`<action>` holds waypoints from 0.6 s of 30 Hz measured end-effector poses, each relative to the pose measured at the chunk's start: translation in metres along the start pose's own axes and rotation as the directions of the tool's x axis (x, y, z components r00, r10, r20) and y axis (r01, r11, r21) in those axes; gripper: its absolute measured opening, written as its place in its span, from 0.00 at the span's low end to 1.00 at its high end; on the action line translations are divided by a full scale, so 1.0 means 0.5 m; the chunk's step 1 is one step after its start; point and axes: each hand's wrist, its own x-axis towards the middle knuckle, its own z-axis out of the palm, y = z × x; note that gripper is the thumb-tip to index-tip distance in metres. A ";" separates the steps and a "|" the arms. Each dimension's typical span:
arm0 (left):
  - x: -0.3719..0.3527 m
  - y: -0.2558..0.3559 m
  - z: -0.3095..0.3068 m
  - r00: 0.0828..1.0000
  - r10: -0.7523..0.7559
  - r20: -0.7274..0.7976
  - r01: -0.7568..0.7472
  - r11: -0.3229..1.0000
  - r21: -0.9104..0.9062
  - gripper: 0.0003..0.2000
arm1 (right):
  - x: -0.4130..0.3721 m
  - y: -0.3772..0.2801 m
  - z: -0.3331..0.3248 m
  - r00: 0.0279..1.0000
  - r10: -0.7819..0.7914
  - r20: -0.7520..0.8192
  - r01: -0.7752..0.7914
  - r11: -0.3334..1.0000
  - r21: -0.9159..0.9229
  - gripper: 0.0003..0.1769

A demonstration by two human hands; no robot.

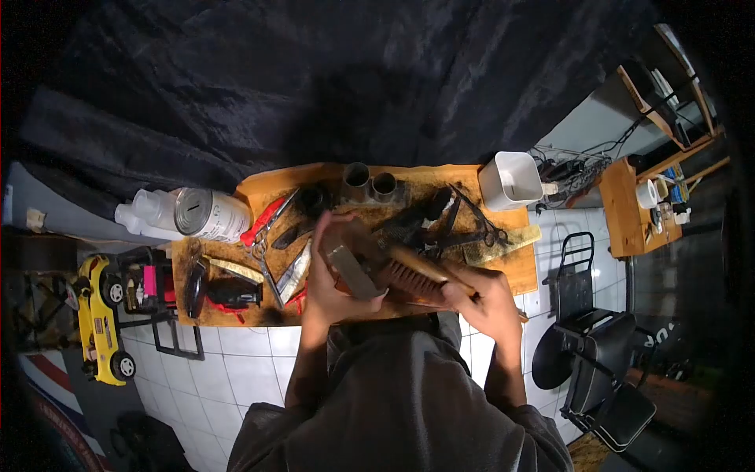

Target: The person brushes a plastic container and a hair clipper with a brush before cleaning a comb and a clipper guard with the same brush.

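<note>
My left hand [321, 283] is closed around a brownish box-like piece with a flat grey side [352, 272], tilted above the front of the wooden table. In my right hand [489, 303] is a wooden-handled brush [418, 266], its dark bristles turned down and close against that piece. Behind the hands lie black scissors [489, 228], a gold comb [503, 245] and a dark hair-strewn heap of tools. To the left of my left hand are red-handled scissors [263, 223] and black hair clippers [197, 287].
Two metal cups [356, 182] stand at the back of the wooden table [519, 271], with a white bin [511, 182] at right. A large can [211, 214] and clear bottles [153, 208] stand at left. A black chair [602, 354] is on the right, a yellow toy car [98, 318] far left.
</note>
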 end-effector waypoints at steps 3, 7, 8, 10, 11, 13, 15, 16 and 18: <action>-0.003 -0.015 0.011 0.992 0.098 0.075 -0.101 0.994 0.029 0.54 | 0.017 -0.009 0.020 0.984 0.024 -0.177 -0.020 1.000 0.020 0.26; -0.010 -0.027 0.008 0.988 0.132 0.077 -0.141 0.983 0.120 0.54 | 0.027 -0.061 0.032 0.992 0.120 0.032 -0.111 0.972 -0.208 0.23; -0.007 -0.034 0.005 0.986 0.165 0.028 -0.167 0.983 0.074 0.54 | 0.021 -0.059 0.036 0.995 0.085 0.043 -0.077 0.984 -0.163 0.23; 0.001 -0.046 0.002 0.972 0.221 -0.078 -0.223 0.975 -0.019 0.54 | 0.008 -0.038 0.043 0.998 0.014 0.065 -0.009 0.997 -0.075 0.23; -0.004 -0.042 -0.003 0.974 0.217 -0.061 -0.217 0.976 0.003 0.55 | 0.005 -0.023 0.038 0.998 -0.053 0.043 0.053 0.999 -0.002 0.23; 0.006 -0.049 -0.010 0.954 0.295 -0.047 -0.289 0.952 0.102 0.54 | 0.008 -0.004 0.025 0.984 -0.179 -0.012 0.178 0.973 0.145 0.24; 0.008 -0.050 -0.014 0.953 0.304 -0.013 -0.296 0.936 0.189 0.53 | 0.010 -0.021 0.008 0.999 -0.044 0.002 0.043 0.994 0.103 0.24; 0.005 -0.049 -0.013 0.962 0.273 0.010 -0.269 0.937 0.223 0.52 | 0.012 -0.029 0.000 1.000 0.028 0.002 -0.028 0.997 0.077 0.23; 0.001 -0.033 -0.004 0.985 0.152 0.087 -0.168 0.957 0.237 0.51 | 0.027 -0.027 0.025 0.988 -0.025 -0.150 0.028 0.999 0.019 0.25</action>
